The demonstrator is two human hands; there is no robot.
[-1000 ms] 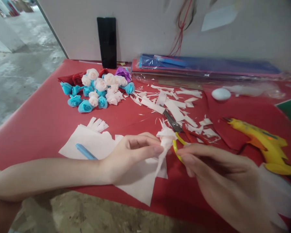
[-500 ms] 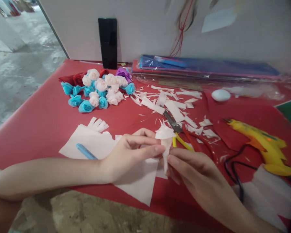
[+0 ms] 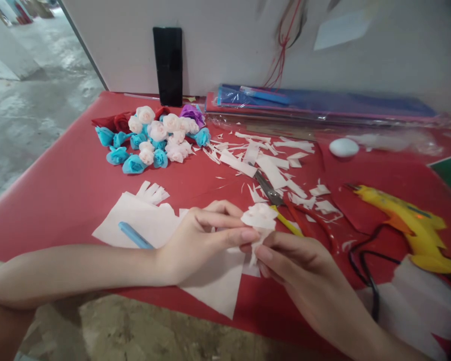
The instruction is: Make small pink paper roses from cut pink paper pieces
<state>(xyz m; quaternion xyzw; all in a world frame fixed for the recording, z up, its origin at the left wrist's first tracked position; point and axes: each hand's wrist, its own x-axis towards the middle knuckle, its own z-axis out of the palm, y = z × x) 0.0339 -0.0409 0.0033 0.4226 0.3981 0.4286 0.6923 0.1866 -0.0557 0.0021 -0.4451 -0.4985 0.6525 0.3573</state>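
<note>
Between my two hands is a white paper flower (image 3: 261, 216), upright, its ruffled head on top and a narrow twisted base below. My left hand (image 3: 206, 238) pinches it from the left with thumb and fingers just under the head. From the right, my right hand (image 3: 295, 263) pinches the lower part; some of its fingertips are hidden behind the paper. White paper sheets (image 3: 214, 286) lie beneath my hands, with a blue pen (image 3: 135, 235) on them beside my left wrist. Just beyond the flower are cutters (image 3: 272, 194) with red and yellow handles.
Finished paper flowers (image 3: 158, 131) in white, blue, red and purple are heaped at the back left. White paper scraps (image 3: 270, 170) litter the middle. A yellow glue gun (image 3: 406, 220) with a black cord lies right. A black phone (image 3: 168, 67) leans on the wall near wrapped paper packs (image 3: 323, 103).
The flower has turned in my fingers, so its head now faces me more and looks wider. My right hand has shifted slightly; my left hand stays nearly in place.
</note>
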